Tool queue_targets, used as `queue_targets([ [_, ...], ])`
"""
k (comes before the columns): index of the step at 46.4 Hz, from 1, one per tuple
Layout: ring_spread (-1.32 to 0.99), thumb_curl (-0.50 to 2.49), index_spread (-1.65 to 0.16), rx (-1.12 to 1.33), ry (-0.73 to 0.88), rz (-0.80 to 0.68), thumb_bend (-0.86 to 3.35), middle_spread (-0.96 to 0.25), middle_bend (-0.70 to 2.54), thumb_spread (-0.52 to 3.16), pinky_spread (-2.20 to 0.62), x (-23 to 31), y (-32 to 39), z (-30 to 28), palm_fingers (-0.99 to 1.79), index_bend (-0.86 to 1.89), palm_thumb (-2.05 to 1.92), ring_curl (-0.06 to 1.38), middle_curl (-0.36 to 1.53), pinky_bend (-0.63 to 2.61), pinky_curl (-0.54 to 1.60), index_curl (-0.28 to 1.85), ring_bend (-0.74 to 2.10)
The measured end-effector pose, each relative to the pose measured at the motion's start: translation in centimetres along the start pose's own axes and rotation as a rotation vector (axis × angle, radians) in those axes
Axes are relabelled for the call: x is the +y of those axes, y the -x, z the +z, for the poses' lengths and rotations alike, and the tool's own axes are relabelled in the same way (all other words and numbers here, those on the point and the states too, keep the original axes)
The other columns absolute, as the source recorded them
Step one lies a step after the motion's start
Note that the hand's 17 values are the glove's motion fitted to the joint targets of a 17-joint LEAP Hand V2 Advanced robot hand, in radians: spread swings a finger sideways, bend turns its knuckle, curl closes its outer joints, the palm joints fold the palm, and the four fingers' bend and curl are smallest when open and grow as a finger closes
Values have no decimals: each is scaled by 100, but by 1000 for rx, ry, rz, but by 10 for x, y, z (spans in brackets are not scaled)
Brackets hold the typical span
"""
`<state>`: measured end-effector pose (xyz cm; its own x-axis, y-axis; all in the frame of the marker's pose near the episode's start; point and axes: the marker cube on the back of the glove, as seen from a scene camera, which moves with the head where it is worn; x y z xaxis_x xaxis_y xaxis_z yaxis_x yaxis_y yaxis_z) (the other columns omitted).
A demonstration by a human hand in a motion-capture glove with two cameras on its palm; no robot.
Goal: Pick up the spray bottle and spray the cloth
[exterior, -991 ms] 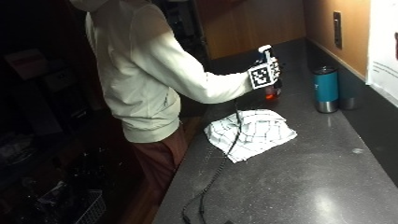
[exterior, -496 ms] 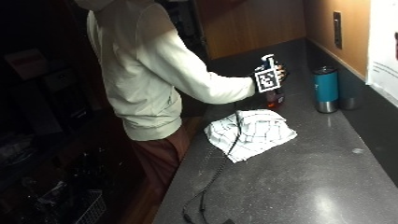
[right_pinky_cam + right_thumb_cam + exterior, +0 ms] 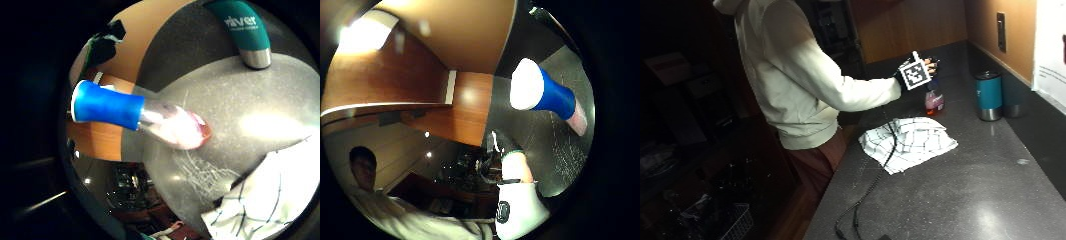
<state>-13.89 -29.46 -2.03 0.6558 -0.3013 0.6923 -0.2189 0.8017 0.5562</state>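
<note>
Dim room — ceiling light glares off the countertop (image 3: 986,220); palm views warp at edges.

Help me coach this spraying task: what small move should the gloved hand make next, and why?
Probably lower and close around the blue-capped, pink-bodied spray bottle. The black-gloved right hand hovers above it with nothing in its fingers, while the bottle stands on the dark countertop beside the white checked cloth, unsprayed.

The gloved hand (image 3: 918,73) has lifted above the spray bottle (image 3: 933,100).

outside cam high off the counter's (image 3: 959,200) near end, both palm cams close above spray bottle (image 3: 135,112), all sharing it
</note>
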Motion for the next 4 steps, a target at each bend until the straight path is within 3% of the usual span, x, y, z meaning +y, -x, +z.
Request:
queue_targets([
  [4,-10,53,-31,41,39,-22,-4,-6,19,80,6,16,5,-8,47,14,76,35,37,33,36,31,34],
])
